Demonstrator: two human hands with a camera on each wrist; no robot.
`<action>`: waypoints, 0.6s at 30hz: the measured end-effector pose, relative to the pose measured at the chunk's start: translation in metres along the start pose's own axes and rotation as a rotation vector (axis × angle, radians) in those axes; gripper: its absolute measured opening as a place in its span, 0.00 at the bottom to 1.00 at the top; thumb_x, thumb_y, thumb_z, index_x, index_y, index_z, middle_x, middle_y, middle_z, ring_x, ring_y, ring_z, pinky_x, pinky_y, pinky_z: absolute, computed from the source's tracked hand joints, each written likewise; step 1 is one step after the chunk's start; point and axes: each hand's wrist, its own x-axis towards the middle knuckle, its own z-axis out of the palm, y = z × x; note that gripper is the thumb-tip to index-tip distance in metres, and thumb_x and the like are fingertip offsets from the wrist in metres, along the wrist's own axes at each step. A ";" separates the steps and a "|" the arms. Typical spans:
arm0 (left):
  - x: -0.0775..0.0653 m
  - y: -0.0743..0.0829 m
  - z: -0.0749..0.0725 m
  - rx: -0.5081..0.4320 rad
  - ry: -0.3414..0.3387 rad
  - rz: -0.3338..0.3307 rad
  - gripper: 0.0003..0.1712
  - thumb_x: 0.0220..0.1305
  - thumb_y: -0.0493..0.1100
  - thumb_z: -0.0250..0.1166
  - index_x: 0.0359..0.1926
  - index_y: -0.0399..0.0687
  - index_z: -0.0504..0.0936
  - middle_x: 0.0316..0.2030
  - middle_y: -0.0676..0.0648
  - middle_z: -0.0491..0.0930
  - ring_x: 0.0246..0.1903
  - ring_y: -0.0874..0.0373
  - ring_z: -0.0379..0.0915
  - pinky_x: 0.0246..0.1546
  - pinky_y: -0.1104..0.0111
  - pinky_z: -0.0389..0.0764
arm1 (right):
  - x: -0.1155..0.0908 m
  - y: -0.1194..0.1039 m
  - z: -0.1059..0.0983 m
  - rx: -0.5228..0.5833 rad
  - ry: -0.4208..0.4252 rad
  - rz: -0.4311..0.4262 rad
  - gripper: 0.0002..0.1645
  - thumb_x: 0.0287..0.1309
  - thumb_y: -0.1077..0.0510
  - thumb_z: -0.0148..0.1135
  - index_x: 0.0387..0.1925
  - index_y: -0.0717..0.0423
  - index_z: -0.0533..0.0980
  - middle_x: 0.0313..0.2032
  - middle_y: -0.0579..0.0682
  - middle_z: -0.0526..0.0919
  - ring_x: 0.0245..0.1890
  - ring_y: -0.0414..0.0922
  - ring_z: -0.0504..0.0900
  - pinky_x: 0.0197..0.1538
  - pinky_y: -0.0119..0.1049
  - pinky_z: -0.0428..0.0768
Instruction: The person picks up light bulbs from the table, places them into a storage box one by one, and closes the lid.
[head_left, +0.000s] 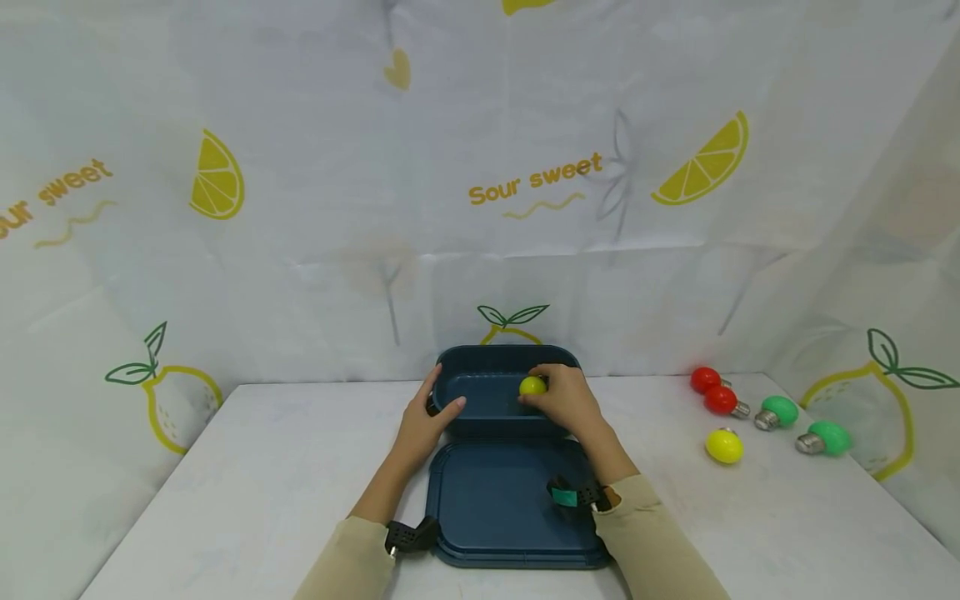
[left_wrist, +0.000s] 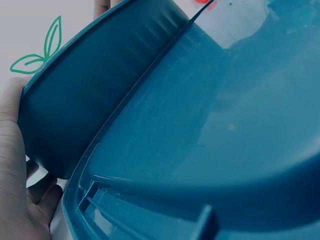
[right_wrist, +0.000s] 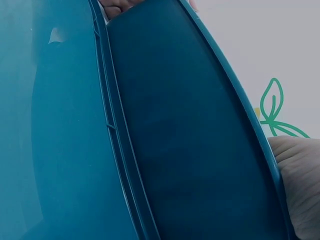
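Note:
A dark blue rectangular container [head_left: 495, 428] stands at the back of the table, its inside facing up. My left hand [head_left: 418, 423] holds its left side, thumb at the rim and fingers along the outside; the left wrist view shows this hand [left_wrist: 12, 160] against the container's end. Over the container's right half, my right hand [head_left: 567, 402] pinches a yellow light bulb [head_left: 532, 385], whose base is hidden by the fingers. In the right wrist view, the container's wall hides the fingertips. A matching blue lid [head_left: 510, 500] lies flat in front, under the right wrist.
On the right side of the table lie two red bulbs [head_left: 722, 400], two green bulbs [head_left: 828, 438] and another yellow bulb [head_left: 724, 447]. A white curtain [head_left: 337, 208] with lemon prints hangs right behind the table.

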 end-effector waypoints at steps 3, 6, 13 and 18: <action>0.000 0.000 0.000 0.004 0.000 0.000 0.47 0.66 0.61 0.65 0.80 0.65 0.53 0.80 0.45 0.54 0.78 0.43 0.53 0.74 0.43 0.61 | 0.000 0.001 0.000 -0.001 0.001 -0.004 0.29 0.51 0.51 0.78 0.54 0.60 0.83 0.52 0.60 0.86 0.39 0.48 0.84 0.43 0.43 0.84; 0.000 0.000 0.001 0.003 0.001 -0.001 0.47 0.66 0.61 0.65 0.80 0.66 0.53 0.80 0.46 0.54 0.78 0.43 0.52 0.75 0.43 0.60 | -0.001 0.001 -0.001 -0.003 -0.004 0.005 0.30 0.52 0.50 0.78 0.55 0.60 0.82 0.54 0.60 0.86 0.37 0.48 0.84 0.41 0.43 0.84; 0.000 0.000 0.001 -0.010 -0.005 0.007 0.47 0.66 0.60 0.66 0.80 0.63 0.53 0.80 0.45 0.54 0.78 0.43 0.53 0.74 0.43 0.61 | -0.001 0.000 -0.003 -0.004 -0.010 0.020 0.32 0.53 0.49 0.77 0.56 0.60 0.82 0.55 0.61 0.85 0.34 0.48 0.86 0.39 0.44 0.84; 0.000 -0.001 -0.001 -0.014 -0.001 0.002 0.47 0.66 0.60 0.66 0.80 0.65 0.54 0.79 0.45 0.55 0.77 0.44 0.56 0.73 0.45 0.64 | -0.002 0.000 -0.003 0.040 0.003 -0.014 0.31 0.54 0.50 0.76 0.56 0.60 0.82 0.59 0.61 0.83 0.35 0.48 0.87 0.38 0.43 0.85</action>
